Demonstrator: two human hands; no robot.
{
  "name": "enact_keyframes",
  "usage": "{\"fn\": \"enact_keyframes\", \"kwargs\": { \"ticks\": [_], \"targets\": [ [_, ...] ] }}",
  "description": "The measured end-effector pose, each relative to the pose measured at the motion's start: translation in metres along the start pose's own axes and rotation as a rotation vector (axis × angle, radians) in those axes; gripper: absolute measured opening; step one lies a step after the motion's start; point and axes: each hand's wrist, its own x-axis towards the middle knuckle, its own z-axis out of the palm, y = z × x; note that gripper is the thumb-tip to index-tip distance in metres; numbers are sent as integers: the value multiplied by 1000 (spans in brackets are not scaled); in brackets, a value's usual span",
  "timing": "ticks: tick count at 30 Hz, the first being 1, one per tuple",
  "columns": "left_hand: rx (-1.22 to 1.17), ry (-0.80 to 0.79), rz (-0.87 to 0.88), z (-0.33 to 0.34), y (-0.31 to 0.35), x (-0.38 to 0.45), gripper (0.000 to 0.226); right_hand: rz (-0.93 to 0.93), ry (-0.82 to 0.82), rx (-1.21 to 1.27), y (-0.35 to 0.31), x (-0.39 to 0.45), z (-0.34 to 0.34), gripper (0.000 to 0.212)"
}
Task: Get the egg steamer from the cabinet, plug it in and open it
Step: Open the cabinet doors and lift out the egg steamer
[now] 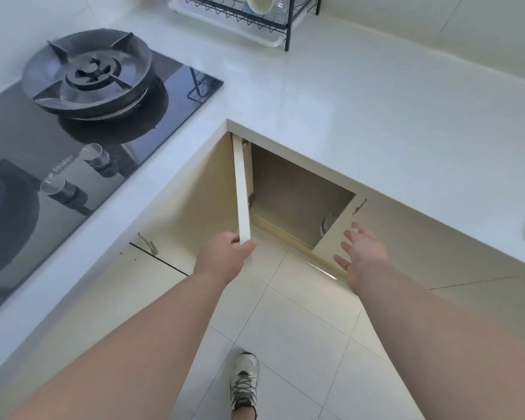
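Two doors of the corner cabinet [300,192], at the middle of the frame, are being handled at once. The left door [242,189] is swung out almost edge-on to the camera, and its lower free edge is pinched by the left hand [225,253] — thumb on one face, fingers [249,246] wrapped round the other — presumably so that it is kept from swinging back across the opening. The right hand [362,253], just right of centre, is laid flat against the right door [335,237] with its fingers [349,237] spread and slightly curled; nothing is gripped, and the palm seems placed there to push or steady that panel rather than to pull it.

Between the two doors the dark interior is exposed, mostly bare as far as can be seen. Only one thing is glimpsed inside: a rounded, pale, shiny object [328,224] at the lower right of the opening, half hidden behind the right door's edge. It may be judged to be the egg steamer, though too little is shown for certainty.

The task is therefore judged to be at its very start — access gained, nothing lifted out. For the steamer to be reached, the right door would probably need to be opened wider, since the object is tucked behind it.

The white counter [346,101] above is left free near the corner, a likely landing place; no socket is visible.
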Motion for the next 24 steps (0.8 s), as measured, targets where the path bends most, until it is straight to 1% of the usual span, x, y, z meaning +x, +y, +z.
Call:
{"fn": "enact_keyframes", "kwargs": {
  "ticks": [2, 5, 7, 9, 11, 12, 14, 15, 16, 18, 19, 21, 22, 24],
  "targets": [
    [24, 131, 89, -6, -12, -5, 49, -48, -17, 52, -1, 5, 3, 45],
    [69, 314, 155, -14, -26, -10, 29, -72, -25, 50, -7, 7, 11, 52],
    [200, 395, 198, -22, -32, -7, 17, -95, 1, 22, -15, 10, 13, 56],
    [320, 448, 232, -27, -36, -2, 20, -109, 45, 0, -24, 16, 10, 59],
    [444, 427, 214, -33, -38, 5, 19, -112, 62, -10, -33, 21, 6, 61],
    [506, 409, 197, -35, -39, 5, 25, -110, 64, -4, -36, 23, 7, 61],
    [627, 397, 181, -35, -37, 6, 57, -106, 110, 5, -41, 28, 8, 61],
    [673, 406, 219, -35, -35, 4, 66, -95, 151, 7, -43, 30, 9, 61],
    [704, 405, 293, -33, -35, 3, 70, -83, 181, 10, -45, 32, 11, 58],
    [763, 372, 497, -27, -35, 1, 76, -75, 184, 8, -47, 39, 13, 42],
    [795, 336, 589, -24, -34, 1, 77, -72, 175, 4, -48, 41, 14, 31],
    [847, 218, 700, -19, -34, 7, 73, -70, 185, 8, -50, 45, 16, 22],
    [871, 147, 708, -16, -34, 11, 69, -66, 199, 4, -50, 48, 16, 20],
    [907, 29, 637, -15, -33, 20, 57, -59, 215, -47, -49, 52, 16, 21]
  ]
}}
